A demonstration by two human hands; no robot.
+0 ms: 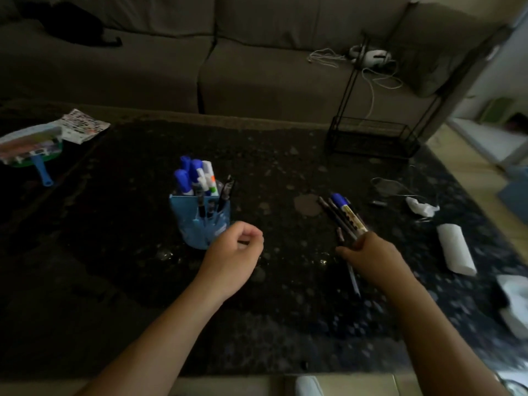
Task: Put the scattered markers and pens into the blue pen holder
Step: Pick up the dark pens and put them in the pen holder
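Observation:
The blue pen holder (200, 221) stands on the dark table (285, 172), left of centre. It holds several blue-capped markers, a white marker and dark pens. My left hand (234, 252) hovers just right of the holder, its fingers curled with nothing in them. My right hand (368, 258) grips a bundle of pens (340, 215), one a blue-capped marker, whose tips point up and to the left. A thin pen end sticks out below the hand.
A fan with a blue handle (31, 150) and a printed packet (83, 124) lie at the far left. A black wire rack (371, 135) stands at the back right. White tissue rolls (457, 252) and crumpled paper (421, 208) lie at the right. A sofa is behind.

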